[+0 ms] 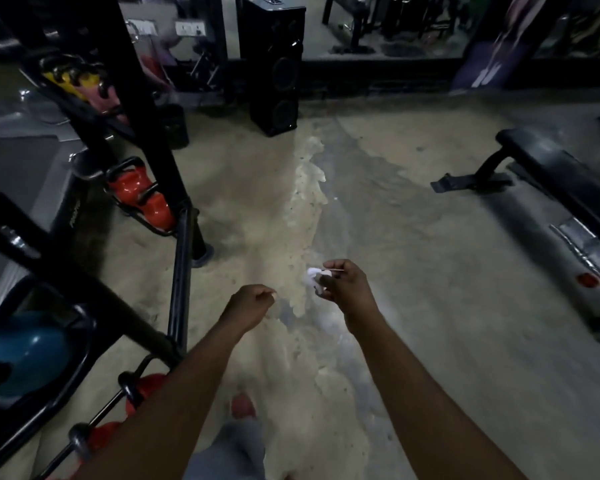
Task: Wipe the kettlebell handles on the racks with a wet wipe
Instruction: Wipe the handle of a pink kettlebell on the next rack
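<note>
Beside a black steel kettlebell rack (146, 140) in a dim gym, a person stands with both bare forearms stretched out over the patchy concrete floor (413, 254). Nearest the camera, on the person's left, round red kettlebells (149, 384) sit on the rack's lowest rail and a glossy blue kettlebell (25, 344) rests on the tier above.

Further out, the left hand (252, 304) is curled into a loose fist with nothing visible in it. The right hand (347, 289) pinches a small crumpled white wet wipe (312, 277) at its fingertips, the wad sticking out toward the left hand. The two hands are near each other but apart.

The wipe hangs over open floor, well to the right of the rack and touching no handle. Beyond the hands, a pair of orange-red kettlebells (136, 188) leans on a middle tier, closest of all to the wipe yet still well apart from it.

Judging by this, the wipe is in hand but no wiping stroke is under way. Nothing shows which handles, if any, have been cleaned, so every tier may remain.

Across the floor stands a black padded weight bench (548, 157). Higher on the rack sit a yellow and a pink kettlebell (71, 81), blurred. A tall black tower speaker (274, 74) stands at the far wall.
</note>
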Action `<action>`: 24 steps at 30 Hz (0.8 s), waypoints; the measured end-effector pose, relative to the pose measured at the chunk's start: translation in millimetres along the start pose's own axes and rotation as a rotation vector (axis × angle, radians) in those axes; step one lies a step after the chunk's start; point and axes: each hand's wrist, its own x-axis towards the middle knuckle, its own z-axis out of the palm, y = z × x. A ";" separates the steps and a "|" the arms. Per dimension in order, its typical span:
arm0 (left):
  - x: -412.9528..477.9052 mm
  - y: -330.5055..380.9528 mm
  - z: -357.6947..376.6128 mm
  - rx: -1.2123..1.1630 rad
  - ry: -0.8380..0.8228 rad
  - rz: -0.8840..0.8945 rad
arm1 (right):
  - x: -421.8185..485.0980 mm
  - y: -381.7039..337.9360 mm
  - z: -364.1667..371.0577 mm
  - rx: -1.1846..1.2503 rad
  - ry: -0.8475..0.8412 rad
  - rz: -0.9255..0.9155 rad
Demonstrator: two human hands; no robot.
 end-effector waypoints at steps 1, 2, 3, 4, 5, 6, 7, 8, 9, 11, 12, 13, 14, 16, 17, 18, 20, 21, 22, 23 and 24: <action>18.1 1.1 -4.5 -0.038 0.009 -0.009 | 17.2 -5.3 5.9 -0.014 0.001 0.002; 37.9 2.7 -9.2 -0.067 0.018 -0.017 | 35.5 -9.8 12.5 -0.022 -0.005 0.003; 59.7 5.1 -14.5 -0.094 0.026 -0.024 | 55.1 -14.5 19.7 -0.025 -0.016 0.002; 81.5 8.7 -20.3 -0.118 0.029 -0.029 | 75.3 -18.8 27.5 -0.031 -0.029 -0.004; 103.2 12.4 -26.5 -0.143 0.027 -0.032 | 94.9 -23.9 35.5 -0.044 -0.038 -0.013; 125.5 16.7 -33.3 -0.164 0.020 -0.037 | 115.7 -29.1 44.0 -0.060 -0.038 -0.022; 148.3 21.7 -41.5 -0.178 0.013 -0.041 | 136.6 -35.5 53.2 -0.074 -0.032 -0.029; 170.4 27.6 -50.7 -0.185 0.003 -0.048 | 155.8 -42.4 62.2 -0.078 -0.018 -0.031; 190.4 34.4 -60.2 -0.194 -0.007 -0.053 | 173.0 -50.0 70.3 -0.075 -0.003 -0.030; 227.7 50.6 -79.7 -0.229 -0.023 -0.053 | 206.3 -67.0 85.2 -0.063 0.002 -0.034; 245.5 59.0 -89.3 -0.245 -0.026 -0.053 | 223.9 -75.1 91.6 -0.059 -0.007 -0.031; 262.3 67.1 -98.1 -0.260 -0.026 -0.052 | 241.4 -83.6 97.0 -0.050 -0.018 -0.026; 277.8 74.1 -105.9 -0.275 -0.028 -0.052 | 259.0 -90.9 102.0 -0.034 -0.024 -0.021; 309.1 85.3 -121.2 -0.304 -0.036 -0.055 | 296.1 -103.7 113.3 -0.004 -0.029 -0.012; 324.1 89.1 -127.8 -0.315 -0.036 -0.061 | 313.6 -109.2 119.0 0.007 -0.032 -0.012; 340.7 93.0 -134.8 -0.321 -0.031 -0.069 | 333.3 -114.7 125.5 0.014 -0.037 -0.013; 378.0 100.8 -147.9 -0.337 -0.010 -0.077 | 378.3 -126.1 141.8 0.020 -0.059 -0.013; 398.0 105.0 -154.0 -0.353 0.009 -0.076 | 402.7 -132.1 151.4 0.011 -0.079 -0.015; 417.3 109.8 -159.9 -0.373 0.026 -0.075 | 425.8 -137.8 160.6 0.001 -0.099 -0.020; 437.0 115.4 -165.5 -0.391 0.039 -0.079 | 448.7 -143.7 169.3 -0.007 -0.116 -0.025; 458.0 121.3 -170.7 -0.410 0.045 -0.090 | 472.0 -149.2 177.7 -0.012 -0.134 -0.028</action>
